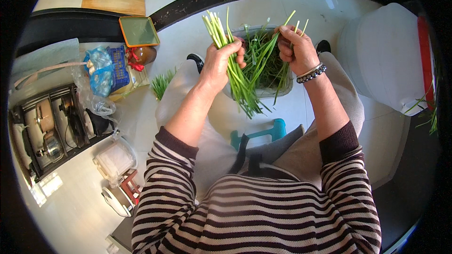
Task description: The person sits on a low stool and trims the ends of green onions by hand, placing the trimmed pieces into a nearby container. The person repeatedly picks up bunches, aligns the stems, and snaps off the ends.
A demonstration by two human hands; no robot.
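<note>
My left hand (222,61) is closed around a bunch of long green leafy stalks, likely garlic chives (216,28); their pale ends point up and the leaves hang below. At the right, my right hand (296,47) pinches a few more stalks between thumb and fingers, their pale ends sticking up past the knuckles. A bracelet of dark beads (311,73) circles that wrist. Beneath and between both hands, a grey plastic tub (282,91) holds a tangle of green and dry leaves (263,51). The two hands are apart.
A teal plastic stool (279,128) is between my legs. More green stalks (161,84) lie on the floor beside my left leg. A large white container (385,56) stands at right. At left are a blue basket (119,67), a blue plastic bag (99,74) and a dark rack (53,130).
</note>
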